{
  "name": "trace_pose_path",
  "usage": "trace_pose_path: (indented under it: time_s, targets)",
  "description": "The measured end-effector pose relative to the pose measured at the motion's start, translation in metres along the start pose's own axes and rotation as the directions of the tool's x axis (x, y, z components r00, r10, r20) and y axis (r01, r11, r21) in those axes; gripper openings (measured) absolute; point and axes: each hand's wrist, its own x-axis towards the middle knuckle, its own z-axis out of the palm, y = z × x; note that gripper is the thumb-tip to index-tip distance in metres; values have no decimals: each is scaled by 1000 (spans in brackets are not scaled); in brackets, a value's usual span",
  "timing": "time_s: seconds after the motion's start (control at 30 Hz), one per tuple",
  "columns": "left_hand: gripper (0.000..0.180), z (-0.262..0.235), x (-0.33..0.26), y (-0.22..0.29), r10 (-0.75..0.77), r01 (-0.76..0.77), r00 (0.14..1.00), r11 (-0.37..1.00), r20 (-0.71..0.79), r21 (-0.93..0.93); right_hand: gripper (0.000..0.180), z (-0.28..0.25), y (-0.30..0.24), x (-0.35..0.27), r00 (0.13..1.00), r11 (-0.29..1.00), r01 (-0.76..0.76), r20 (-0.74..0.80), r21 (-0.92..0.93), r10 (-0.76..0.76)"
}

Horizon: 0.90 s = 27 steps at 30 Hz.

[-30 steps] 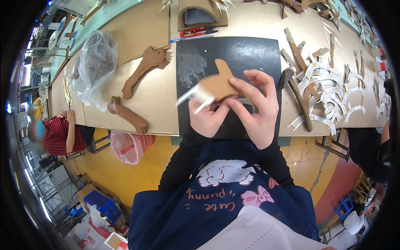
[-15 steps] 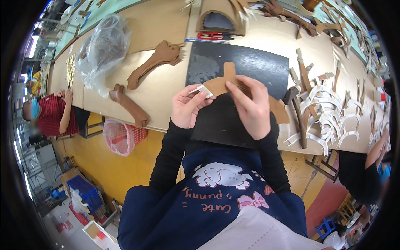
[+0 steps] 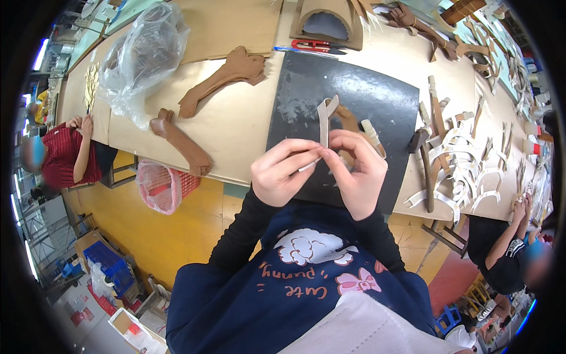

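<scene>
Both hands [image 3: 271, 182] [image 3: 361, 186] pinch one brown strap [image 3: 323, 121] between closely pressed fingers [image 3: 293, 157]; a red basket [image 3: 190, 184] contains pink plastic [image 3: 158, 190].

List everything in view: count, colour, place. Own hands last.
Strap piece: apparently 1, brown and pale, between hands
Mat: 1, black, beneath hands
Hammer: 1, dark, right of mat
Strap bundles: 2, brown, left of mat
Plastic bag: 1, clear, table's left
Arched block: 1, brown, beyond mat
Red-handled tool: 1, red and black, mat's far edge
Pen: 1, blue, beside tool
White-edged straps: many, white and brown, right
Loose straps: several, brown, top right
Basket: 1, red, pink-lined, below table edge, left
Crate: at least 1, blue, lower left
Worktable: 1, tan top, centre
Co-workers: at least 2, red shirt left, black clothing right
Apron: 1, navy, on wearer
Left hand: 1, black sleeve, pinching strap piece
Right hand: 1, black sleeve, same
</scene>
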Motion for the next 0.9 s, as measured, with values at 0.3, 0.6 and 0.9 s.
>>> trace_pose_path:
  time_s: [0.3,0.6,0.9]
  targets:
    - [17,13,8,8,-25,25,1000,1000,6,-15,6,-15,1,-6,994,997,-80,82,13,79]
    - [8,9,1,13,-429,468,878,682,212,-561,4,-27,5,0,950,990,-65,311,125,23]
    - [9,9,7,18,-400,474,880,721,255,-505,6,-31,0,0,947,991,-64,321,115,24]
